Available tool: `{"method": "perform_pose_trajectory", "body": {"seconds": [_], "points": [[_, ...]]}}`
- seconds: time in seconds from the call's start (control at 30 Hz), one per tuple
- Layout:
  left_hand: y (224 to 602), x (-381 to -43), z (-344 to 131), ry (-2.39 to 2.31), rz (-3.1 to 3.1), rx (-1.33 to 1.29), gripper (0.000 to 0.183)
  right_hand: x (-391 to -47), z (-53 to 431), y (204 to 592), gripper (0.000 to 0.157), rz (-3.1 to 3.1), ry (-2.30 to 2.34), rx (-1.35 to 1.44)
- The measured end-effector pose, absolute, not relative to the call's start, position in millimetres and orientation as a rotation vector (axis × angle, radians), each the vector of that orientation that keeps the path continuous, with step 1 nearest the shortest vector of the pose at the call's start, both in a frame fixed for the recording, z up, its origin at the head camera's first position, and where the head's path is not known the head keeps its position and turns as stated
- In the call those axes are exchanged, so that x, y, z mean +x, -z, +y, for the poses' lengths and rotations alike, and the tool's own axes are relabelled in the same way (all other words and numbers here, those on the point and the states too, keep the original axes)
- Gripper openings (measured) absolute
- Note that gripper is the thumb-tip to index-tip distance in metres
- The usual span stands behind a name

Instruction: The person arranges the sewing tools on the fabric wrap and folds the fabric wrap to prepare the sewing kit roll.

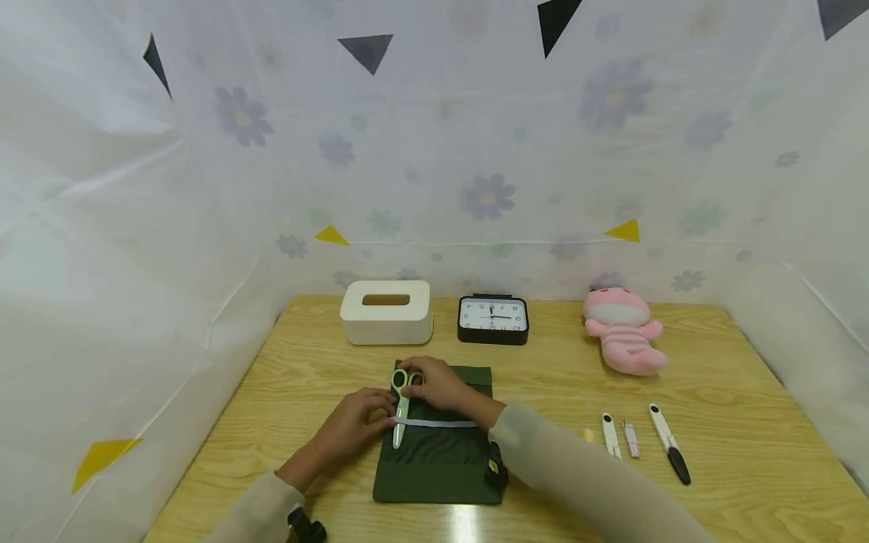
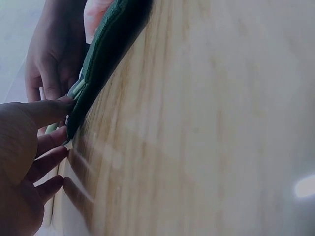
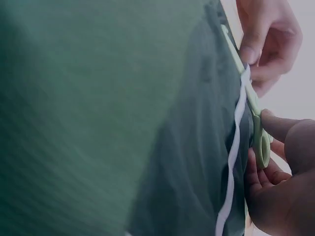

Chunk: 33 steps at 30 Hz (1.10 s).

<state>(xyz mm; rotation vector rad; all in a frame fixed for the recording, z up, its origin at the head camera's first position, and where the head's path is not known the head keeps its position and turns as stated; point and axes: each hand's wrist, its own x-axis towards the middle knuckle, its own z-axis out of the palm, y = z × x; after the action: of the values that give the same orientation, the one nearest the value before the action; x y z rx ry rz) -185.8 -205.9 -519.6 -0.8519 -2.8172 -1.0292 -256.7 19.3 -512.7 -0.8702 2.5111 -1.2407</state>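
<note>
A green cloth pouch (image 1: pixel 441 481) lies on the table with a white band (image 1: pixel 441 424) running across it. Scissors with pale green handles (image 1: pixel 399 381) lie along the pouch's left side, their blades passing under the band. My right hand (image 1: pixel 437 385) holds the scissors by the handle loops; the right wrist view shows thumb and fingers about the handles (image 3: pixel 262 147). At the band's left end, my left hand (image 1: pixel 353 426) pinches the pouch's edge between thumb and finger. In the left wrist view its other fingers (image 2: pixel 47 164) spread below that edge.
Behind the pouch stand a white tissue box (image 1: pixel 387 324) and a black-framed clock (image 1: pixel 492 320). A pink plush toy (image 1: pixel 624 332) sits at the back right. To the right lie a white-handled tool (image 1: pixel 611 435), a small pink-and-white cutter (image 1: pixel 631 440) and a black-and-white pen-like tool (image 1: pixel 668 443).
</note>
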Motion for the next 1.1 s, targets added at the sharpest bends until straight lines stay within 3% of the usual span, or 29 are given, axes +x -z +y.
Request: {"method": "perform_pose_trajectory", "body": {"seconds": [0.43, 0.83, 1.1], "points": [[522, -184, -208, 1.074, -2.793, -0.822, 0.012, -241, 18, 513, 0.039, 2.516, 1.117, -0.979], [518, -183, -209, 1.095, -2.858, -0.737, 0.041, -236, 20, 513, 0.039, 2.513, 0.999, -1.125], [518, -184, -208, 1.046, -2.866, -0.809, 0.039, -236, 22, 511, 0.039, 2.472, 0.996, -1.099]]}}
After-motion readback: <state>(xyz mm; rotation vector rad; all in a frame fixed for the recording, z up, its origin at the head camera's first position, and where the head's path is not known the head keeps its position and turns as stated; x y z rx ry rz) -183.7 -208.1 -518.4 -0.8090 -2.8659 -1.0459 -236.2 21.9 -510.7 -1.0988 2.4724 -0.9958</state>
